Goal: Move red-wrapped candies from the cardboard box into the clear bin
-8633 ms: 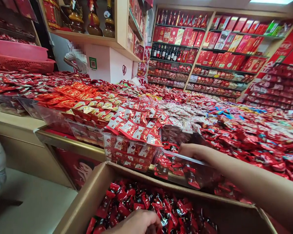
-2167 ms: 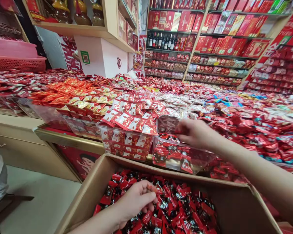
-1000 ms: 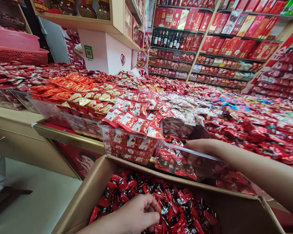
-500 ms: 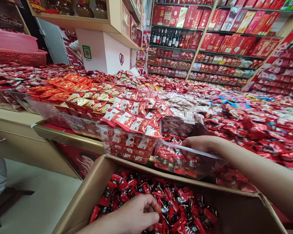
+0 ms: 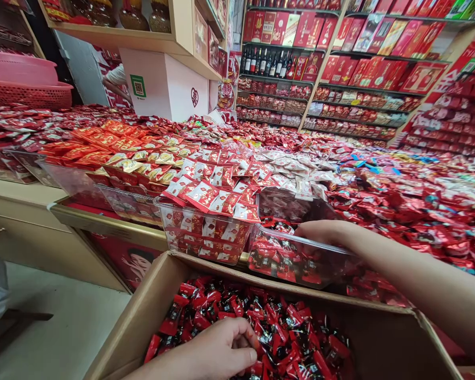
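My left hand is down in an open cardboard box, over a heap of candies in red and black wrappers. Its fingers are curled in toward the thumb; whatever they hold is hidden. My right hand reaches over the rim of a clear plastic bin, behind the box. That bin holds the same kind of wrapped candies low inside. The fingers of my right hand are down in the bin and barely show through the plastic.
Left of the bin stands a clear bin heaped with red-and-white packets. Piles of wrapped sweets spread across the counter. Shelves of red boxes and bottles line the back. Pink baskets sit at far left, near another person's arm.
The view has shifted slightly. My right hand sits a little deeper in the clear bin, its fingers less visible. My left hand stays almost where it was in the box.
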A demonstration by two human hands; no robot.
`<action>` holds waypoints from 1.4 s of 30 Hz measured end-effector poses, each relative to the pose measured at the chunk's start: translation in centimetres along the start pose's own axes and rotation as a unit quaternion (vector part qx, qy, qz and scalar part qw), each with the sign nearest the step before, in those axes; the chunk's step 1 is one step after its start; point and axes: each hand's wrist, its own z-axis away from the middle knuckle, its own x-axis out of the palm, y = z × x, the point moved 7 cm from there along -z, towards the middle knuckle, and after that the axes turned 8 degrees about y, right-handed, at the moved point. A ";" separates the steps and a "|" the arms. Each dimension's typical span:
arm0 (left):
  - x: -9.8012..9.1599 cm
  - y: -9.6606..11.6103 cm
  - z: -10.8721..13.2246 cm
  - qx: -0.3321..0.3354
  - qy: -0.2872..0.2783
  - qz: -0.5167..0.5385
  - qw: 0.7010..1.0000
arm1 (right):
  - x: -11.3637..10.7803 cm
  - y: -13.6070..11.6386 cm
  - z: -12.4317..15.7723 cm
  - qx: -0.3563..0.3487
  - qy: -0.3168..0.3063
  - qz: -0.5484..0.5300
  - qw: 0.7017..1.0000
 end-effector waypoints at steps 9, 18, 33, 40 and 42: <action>0.1 -0.3 -0.1 0.003 -0.001 -0.017 1.000 | -0.2 -0.8 -0.5 -0.048 0.014 -0.041 0.998; 0.4 -1.0 0.0 0.021 -0.009 -0.052 0.998 | 0.9 0.1 -1.2 -0.031 -0.029 -0.118 0.992; 0.5 -1.6 -0.2 0.050 -0.014 -0.128 0.990 | 1.3 -1.3 0.2 -0.052 -0.117 -0.188 0.974; 0.7 -1.7 -0.2 0.047 -0.023 -0.140 0.989 | 1.5 -1.3 0.6 -0.032 -0.140 -0.197 0.970; 0.8 -1.7 -0.2 0.043 -0.031 -0.136 0.989 | 1.5 -1.5 0.7 -0.032 -0.145 -0.203 0.968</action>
